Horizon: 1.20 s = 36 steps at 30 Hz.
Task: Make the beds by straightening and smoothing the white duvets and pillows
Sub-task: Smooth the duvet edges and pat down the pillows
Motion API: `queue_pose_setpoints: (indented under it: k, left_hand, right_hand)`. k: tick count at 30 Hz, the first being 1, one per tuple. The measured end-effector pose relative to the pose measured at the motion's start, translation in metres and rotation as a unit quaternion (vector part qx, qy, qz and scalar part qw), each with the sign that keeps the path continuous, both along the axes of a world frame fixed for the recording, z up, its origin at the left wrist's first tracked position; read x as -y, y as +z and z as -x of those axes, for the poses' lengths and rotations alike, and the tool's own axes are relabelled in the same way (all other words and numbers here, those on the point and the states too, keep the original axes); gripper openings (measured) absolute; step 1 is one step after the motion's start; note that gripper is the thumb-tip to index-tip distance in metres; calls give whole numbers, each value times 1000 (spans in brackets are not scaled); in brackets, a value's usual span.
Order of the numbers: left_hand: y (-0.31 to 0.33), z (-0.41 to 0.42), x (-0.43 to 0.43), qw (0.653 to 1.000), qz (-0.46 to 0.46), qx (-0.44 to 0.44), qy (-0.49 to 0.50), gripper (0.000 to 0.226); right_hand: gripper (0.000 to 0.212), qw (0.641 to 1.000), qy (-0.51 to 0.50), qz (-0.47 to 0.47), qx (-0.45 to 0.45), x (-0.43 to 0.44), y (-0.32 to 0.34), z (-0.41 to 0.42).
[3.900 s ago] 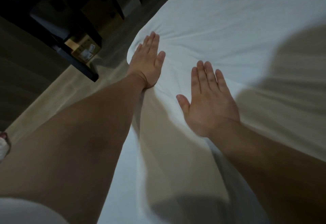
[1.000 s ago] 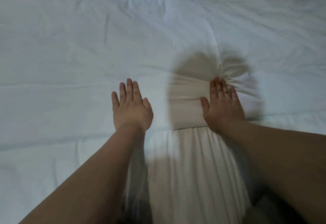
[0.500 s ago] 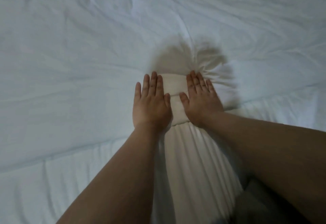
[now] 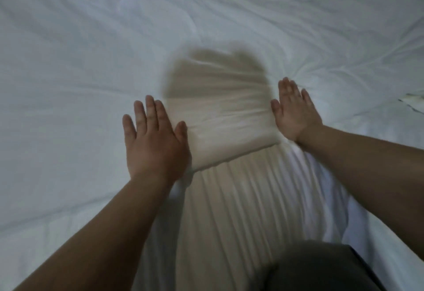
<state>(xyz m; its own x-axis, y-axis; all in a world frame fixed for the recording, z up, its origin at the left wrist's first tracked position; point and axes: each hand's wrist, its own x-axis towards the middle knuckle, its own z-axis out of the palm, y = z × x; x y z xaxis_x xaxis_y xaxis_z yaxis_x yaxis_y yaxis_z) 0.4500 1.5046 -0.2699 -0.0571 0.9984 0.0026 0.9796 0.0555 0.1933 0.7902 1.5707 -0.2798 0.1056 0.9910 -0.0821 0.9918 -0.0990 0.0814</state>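
**A:** Where is the duvet?

**B:** The white duvet (image 4: 91,49) lies across the bed and fills the view from the near edge up to the top and out past both sides. It is creased all over. The sharpest wrinkles fan out from the right hand (image 4: 294,111).

**A:** And the hands?

**B:** Both are palm down near the bed's edge and well apart, with a broad shadow (image 4: 218,84) on the cloth between them. The left hand (image 4: 156,139) is flat, its heel at the edge. Its fingers (image 4: 150,111) are straight and a little spread, with the thumb out toward the shadow. The right hand reaches farther in, with its fingers (image 4: 290,88) straight and close together, and its thumb points inward.

**A:** Are they gripping anything?

**B:** No. Nothing is pinched or bunched in either one. The right palm presses the cloth. I cannot tell whether the left bears down or only rests there.

**A:** And the arms?

**B:** Both forearms are bare and come in from the lower corners, angled toward the middle.

**A:** What's hard to make out?

**B:** The right hand is blurred, so its fingertips run together. Below the edge, white cloth hangs in vertical folds (image 4: 229,210), and I cannot say whether that is the duvet itself. Some dark cloth (image 4: 321,267) is cut off at the bottom. A small dark mark (image 4: 410,103) by the right edge is too faint to identify.
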Motion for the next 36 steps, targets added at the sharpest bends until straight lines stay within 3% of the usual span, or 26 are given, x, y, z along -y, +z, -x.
queue_pose_setpoints:
  k: [6, 8, 17, 28, 36]
  left_hand:
    - [-3, -131, -35, 983, -29, 45, -177, 69]
    - [-8, -156, -49, 984, -20, 41, -170, 69]
    - [-20, -234, -88, 971, -53, 18, -233, 72]
    - [-38, -389, -119, 948, -69, 67, -302, 73]
    - [-42, -472, -133, 936, -86, 83, -331, 74]
  right_hand:
    - [70, 997, 75, -5, -8, 2, -1, -22]
    - [69, 992, 123, -3, 18, 1, -1, -51]
    - [65, 992, 119, -4, 49, -40, -6, -168]
    - [65, 997, 57, -27, 50, -83, -11, -294]
    - [66, 991, 31, -15, 131, -98, 3, -388]
